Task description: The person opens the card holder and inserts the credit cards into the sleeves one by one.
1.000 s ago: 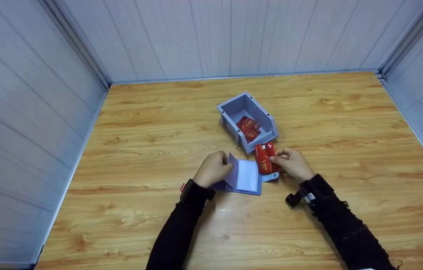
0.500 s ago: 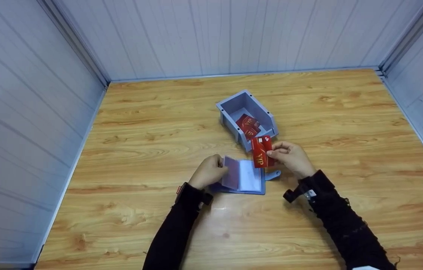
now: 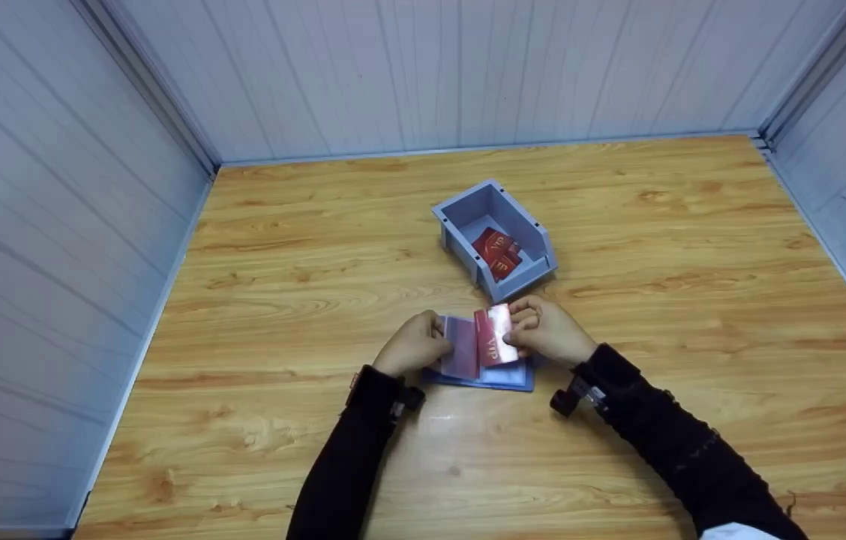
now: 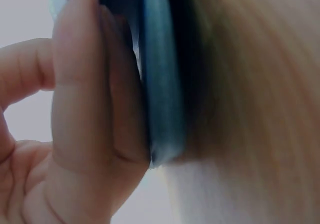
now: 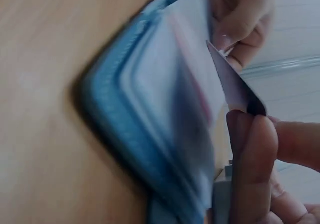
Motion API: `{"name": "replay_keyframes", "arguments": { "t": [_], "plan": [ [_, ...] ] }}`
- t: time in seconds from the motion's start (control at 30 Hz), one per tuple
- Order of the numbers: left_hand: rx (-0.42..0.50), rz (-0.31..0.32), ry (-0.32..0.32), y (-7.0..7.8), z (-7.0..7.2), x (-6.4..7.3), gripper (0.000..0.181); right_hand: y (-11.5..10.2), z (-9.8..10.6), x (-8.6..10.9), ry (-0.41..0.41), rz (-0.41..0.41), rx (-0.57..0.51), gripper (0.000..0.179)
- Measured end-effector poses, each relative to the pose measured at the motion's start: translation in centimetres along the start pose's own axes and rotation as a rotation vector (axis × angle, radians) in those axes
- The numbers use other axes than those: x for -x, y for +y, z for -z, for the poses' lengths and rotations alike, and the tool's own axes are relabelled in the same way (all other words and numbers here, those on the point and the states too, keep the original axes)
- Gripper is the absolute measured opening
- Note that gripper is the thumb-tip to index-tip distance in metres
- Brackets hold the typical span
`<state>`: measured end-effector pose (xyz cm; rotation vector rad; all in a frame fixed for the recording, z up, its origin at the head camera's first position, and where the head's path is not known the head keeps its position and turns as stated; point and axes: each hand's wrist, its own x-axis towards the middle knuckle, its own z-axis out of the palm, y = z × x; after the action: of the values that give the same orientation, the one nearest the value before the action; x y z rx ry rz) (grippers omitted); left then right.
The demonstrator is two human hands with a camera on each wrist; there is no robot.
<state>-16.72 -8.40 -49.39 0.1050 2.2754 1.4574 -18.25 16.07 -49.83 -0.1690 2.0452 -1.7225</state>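
A small blue card holder (image 3: 509,385) lies open on the wooden table, its clear sleeves showing. The left hand (image 3: 412,343) pinches a lifted sleeve page (image 3: 460,352) at its left edge. Between thumb and fingers, the right hand (image 3: 552,331) holds a red VIP card (image 3: 489,339) tilted over the right-hand pages, with glare across part of it. In the right wrist view the card (image 5: 234,84) is seen nearly edge-on, close to the raised pages. The left wrist view shows the left fingers (image 4: 80,84) against the holder's blue cover (image 4: 165,84).
A grey open-front bin (image 3: 459,251) stands just behind the card holder, with several red VIP cards (image 3: 496,246) in it. Pale panel walls (image 3: 423,75) border the table (image 3: 280,247) at the back and both sides.
The right hand has carried the red card left, from beside the bin's front to over the open pages. The left hand has turned its sleeve page further left, so it lies flatter.
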Motion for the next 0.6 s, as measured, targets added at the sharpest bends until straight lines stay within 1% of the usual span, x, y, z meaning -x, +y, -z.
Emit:
{"name": "replay_keyframes", "arguments": {
  "t": [0.1, 0.2, 0.4, 0.6],
  "plan": [
    [0.042, 0.014, -0.012, 0.01, -0.04, 0.02, 0.013, 0.57, 0.02, -0.03, -0.015, 0.004, 0.012, 0.051],
    [0.045, 0.021, -0.014, 0.03, -0.05, 0.08, 0.013, 0.88, 0.07, 0.04, -0.018, -0.007, 0.015, 0.053],
    [0.055, 0.025, -0.014, -0.07, -0.11, 0.10, 0.014, 1.13, -0.04, 0.09, -0.050, -0.021, 0.007, 0.056],
    [0.046, 0.027, -0.003, -0.12, -0.20, 0.00, 0.014, 1.02, -0.13, 0.15, -0.027, -0.013, 0.039, 0.055]
  ]
}}
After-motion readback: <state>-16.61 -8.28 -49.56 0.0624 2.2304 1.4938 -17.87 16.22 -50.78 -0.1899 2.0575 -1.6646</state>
